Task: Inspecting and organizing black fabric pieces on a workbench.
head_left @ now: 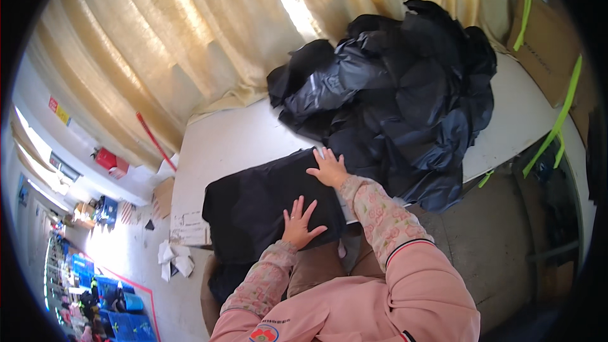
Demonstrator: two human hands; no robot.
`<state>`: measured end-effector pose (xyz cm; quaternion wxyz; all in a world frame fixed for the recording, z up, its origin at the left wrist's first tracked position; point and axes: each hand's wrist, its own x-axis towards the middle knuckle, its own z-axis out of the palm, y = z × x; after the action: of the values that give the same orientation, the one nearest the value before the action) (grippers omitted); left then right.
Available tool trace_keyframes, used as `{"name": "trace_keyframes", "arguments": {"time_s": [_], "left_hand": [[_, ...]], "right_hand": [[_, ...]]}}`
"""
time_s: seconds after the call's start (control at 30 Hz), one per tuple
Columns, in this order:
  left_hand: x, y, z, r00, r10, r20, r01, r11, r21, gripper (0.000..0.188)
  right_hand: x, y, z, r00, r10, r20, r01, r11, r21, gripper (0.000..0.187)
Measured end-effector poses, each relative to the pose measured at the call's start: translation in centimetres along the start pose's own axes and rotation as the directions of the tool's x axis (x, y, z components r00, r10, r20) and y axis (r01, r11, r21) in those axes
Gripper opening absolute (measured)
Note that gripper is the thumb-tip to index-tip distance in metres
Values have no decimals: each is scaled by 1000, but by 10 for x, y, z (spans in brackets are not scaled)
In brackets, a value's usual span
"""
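A flat, folded piece of black cloth [253,196] lies on the white table in front of me, its near edge hanging over the table's front. My left hand [300,225] rests flat on the cloth near that front edge, fingers spread. Farther out, at the cloth's right end, my right hand [329,169] lies flat with its fingers apart. Neither hand grips anything. Just past my right hand rises a large crumpled heap of black, slightly shiny fabric [405,88], spilling over the table's front edge.
The white table [221,136] backs onto beige curtains [190,31]. A cardboard box [544,44] with yellow-green straps [567,101] stands at the right. On the floor at left lie white scraps [175,258]; blue crates [126,316] stand farther off.
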<state>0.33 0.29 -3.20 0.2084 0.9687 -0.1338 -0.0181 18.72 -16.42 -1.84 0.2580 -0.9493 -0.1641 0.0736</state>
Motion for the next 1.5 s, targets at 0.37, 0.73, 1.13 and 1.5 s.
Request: {"name": "trace_keyframes", "arguments": {"time_s": [0.37,0.73,1.13,1.5], "left_hand": [[-1,-3,1,1000,-16,25,17,999,-43,90],[26,41,-48,983,74,-168,-139,897,-420,75],[58,137,15,980,112,-164,-196,678,-708,49],[-17,173,-7,135,917,374,-446,394,-804,44]], "right_hand": [[-62,171,-221,593,302,-747,-485,874,-32,75],[-146,95,-138,620,-154,-770,398,907,139,15],[-248,94,-66,739,673,41,-248,215,945,65],[-235,63,-128,936,287,-202,175,117,978,33]]}}
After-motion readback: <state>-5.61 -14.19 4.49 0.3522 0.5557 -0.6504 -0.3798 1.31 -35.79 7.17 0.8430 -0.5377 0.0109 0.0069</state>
